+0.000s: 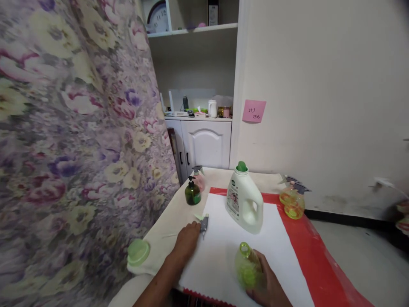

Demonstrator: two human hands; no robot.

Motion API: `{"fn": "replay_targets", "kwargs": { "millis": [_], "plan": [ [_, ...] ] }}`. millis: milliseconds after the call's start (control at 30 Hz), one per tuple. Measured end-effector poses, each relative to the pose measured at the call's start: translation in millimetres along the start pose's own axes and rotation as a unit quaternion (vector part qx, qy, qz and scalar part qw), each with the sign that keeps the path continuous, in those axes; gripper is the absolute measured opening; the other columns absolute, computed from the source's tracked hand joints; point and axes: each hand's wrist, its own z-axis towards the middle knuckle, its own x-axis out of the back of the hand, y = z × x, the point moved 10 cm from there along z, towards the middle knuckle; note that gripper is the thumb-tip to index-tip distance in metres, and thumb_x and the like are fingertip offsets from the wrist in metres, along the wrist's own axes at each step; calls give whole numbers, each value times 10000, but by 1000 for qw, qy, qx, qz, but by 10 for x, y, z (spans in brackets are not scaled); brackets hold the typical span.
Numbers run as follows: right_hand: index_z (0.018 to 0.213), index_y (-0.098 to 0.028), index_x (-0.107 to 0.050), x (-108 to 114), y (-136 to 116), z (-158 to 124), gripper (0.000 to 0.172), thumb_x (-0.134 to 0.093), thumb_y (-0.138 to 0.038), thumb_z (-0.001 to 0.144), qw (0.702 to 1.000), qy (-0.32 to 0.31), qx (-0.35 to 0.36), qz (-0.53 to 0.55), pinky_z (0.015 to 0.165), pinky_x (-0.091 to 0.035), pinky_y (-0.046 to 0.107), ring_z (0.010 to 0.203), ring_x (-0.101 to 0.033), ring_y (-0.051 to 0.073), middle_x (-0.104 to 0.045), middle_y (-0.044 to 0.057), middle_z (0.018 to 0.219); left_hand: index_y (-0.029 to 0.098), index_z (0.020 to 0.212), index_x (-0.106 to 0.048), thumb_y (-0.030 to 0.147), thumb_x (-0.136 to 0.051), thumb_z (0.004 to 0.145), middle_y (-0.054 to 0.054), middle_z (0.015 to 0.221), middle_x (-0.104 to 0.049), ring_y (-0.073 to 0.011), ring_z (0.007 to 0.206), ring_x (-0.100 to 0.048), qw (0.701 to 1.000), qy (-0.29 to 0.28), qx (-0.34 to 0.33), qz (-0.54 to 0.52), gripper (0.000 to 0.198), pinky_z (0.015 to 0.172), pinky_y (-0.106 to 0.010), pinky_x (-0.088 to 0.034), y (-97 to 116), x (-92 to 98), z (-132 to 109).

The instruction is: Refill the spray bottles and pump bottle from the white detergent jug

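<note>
My right hand [260, 279] is wrapped round a yellow-green see-through bottle [247, 268], whose neck is uncapped and points up. My left hand [188, 236] is closed at a grey trigger spray head [204, 224], low over the left edge of the white sheet. A thin pale tube [170, 236] sticks out to the left of that hand. Beyond both hands stands a large pale green detergent jug [244, 200] with a green spout at its open-looking top. A light green cap [139, 252] lies at the table's left corner.
A dark green pump bottle [192, 192] and a pink spray bottle [198, 178] stand at the back left. Two yellowish spray bottles [294, 207] are at the right edge. White sheet [214, 264] lies over red cloth [306, 238]. A floral curtain [96, 170] hangs at left.
</note>
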Motion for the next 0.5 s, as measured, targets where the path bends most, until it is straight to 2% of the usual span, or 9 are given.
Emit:
{"fn": "replay_targets", "kwargs": {
  "millis": [100,233,367,500],
  "plan": [
    [1289,-270,-420,-117,20,75,815,-764,-291,550,1000,14,-3,-17,1032,-356,473,1190,-512,358,-584,92,1275,224,1122,-627,78,-377,820,-90,1127,-680,-253,1033,-589,1000,-7,-8,25,419,880,-348,-400,-80,-80,34],
    [1314,-262,-403,-238,44,166,817,-771,-286,585,1000,22,-8,-20,1113,-280,455,1298,-424,337,-521,84,1359,187,1268,-551,34,-362,797,-126,1236,-632,-262,1090,-565,999,-6,-12,40,531,903,-354,-399,-178,-165,21],
    [1357,-268,-377,-226,129,193,864,-766,-216,587,998,50,-35,-28,1149,-234,481,1348,-375,345,-485,85,1412,200,1284,-541,81,-430,797,-124,1275,-611,-265,1137,-540,999,-1,-14,33,514,947,-362,-381,-228,-188,-5],
    [1381,-288,-386,-200,112,164,908,-807,-263,578,998,55,-31,-6,1174,-214,486,1397,-312,355,-450,74,1464,197,1259,-555,95,-486,775,-129,1285,-604,-279,1163,-518,1000,12,-23,6,500,966,-387,-378,-215,-132,-19]
  ]
}}
